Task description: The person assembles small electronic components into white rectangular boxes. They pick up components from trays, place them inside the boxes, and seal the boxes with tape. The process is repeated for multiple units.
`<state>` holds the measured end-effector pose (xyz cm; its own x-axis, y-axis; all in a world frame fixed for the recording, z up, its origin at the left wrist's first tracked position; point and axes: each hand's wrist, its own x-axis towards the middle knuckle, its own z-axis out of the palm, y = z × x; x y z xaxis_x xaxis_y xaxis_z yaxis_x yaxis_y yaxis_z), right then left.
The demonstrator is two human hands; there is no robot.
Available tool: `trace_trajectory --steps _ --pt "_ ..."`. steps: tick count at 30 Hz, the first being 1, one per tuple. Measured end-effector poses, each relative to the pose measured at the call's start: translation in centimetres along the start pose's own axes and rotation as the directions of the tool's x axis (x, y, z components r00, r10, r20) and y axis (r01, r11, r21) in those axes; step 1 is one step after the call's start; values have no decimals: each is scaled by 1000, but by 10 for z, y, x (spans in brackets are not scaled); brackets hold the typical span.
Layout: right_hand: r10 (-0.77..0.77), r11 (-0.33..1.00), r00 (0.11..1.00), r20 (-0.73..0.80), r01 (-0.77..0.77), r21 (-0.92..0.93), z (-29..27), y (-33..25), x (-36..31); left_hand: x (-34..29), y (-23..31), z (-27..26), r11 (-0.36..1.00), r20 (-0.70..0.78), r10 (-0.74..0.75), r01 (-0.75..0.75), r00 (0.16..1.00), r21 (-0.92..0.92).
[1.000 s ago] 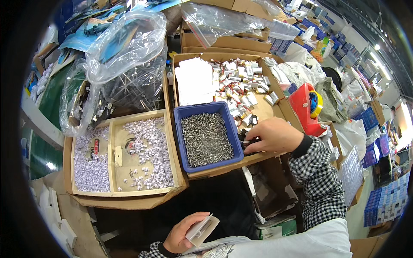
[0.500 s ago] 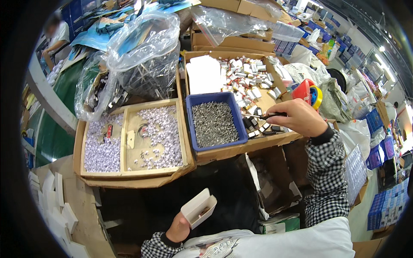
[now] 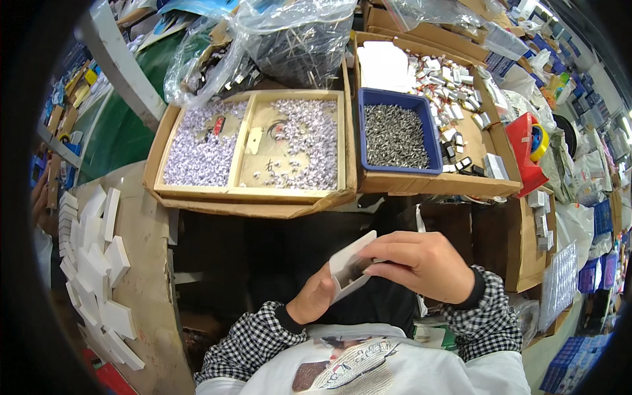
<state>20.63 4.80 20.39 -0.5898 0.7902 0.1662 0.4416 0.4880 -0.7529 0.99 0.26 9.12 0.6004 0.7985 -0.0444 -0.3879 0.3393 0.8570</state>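
Note:
My left hand (image 3: 311, 300) is closed around a small open white carton (image 3: 343, 261), held tilted in front of my shirt. The carton's inside is only partly visible, and a dark item in it is too small to make out. My right hand (image 3: 424, 264) reaches in from the right, with thumb and fingers drawn together at the carton's open side. Whatever these fingertips hold, if anything, is hidden by the carton and the fingers.
A blue bin (image 3: 433, 131) of small metal parts stands in a cardboard box beside white-and-silver pieces (image 3: 454, 82). Left of it, a two-part wooden tray (image 3: 241, 148) holds tiny pale pieces. White cartons (image 3: 99, 263) lie at far left; a red tape dispenser (image 3: 523, 155) stands right.
My right hand has come back from the parts box, where it held a small black item with a thin shaft, to the carton. The left hand has lifted the carton, and the view has shifted.

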Motion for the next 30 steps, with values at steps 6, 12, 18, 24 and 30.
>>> trace_trajectory --steps 6,12,18,24,30 --pt "11 981 995 -96 -30 -190 -22 -24 -11 -11 -11 1 953 67 289 -294 955 68" --pt "-157 987 974 -166 161 14 -20 -30 -12 -16 -7 -11 936 97 277 -291 956 199" --pt "-200 962 975 -95 214 171 9 -24 -7 -17 -8 -9 944 52 267 -272 962 186" --pt "-281 957 958 -49 284 57 28 -19 -3 -14 -12 -15 932 24 285 -283 958 225" --pt "-381 918 924 8 379 -119 31 -17 8 -13 -12 -17 951 -22 264 -257 964 172"
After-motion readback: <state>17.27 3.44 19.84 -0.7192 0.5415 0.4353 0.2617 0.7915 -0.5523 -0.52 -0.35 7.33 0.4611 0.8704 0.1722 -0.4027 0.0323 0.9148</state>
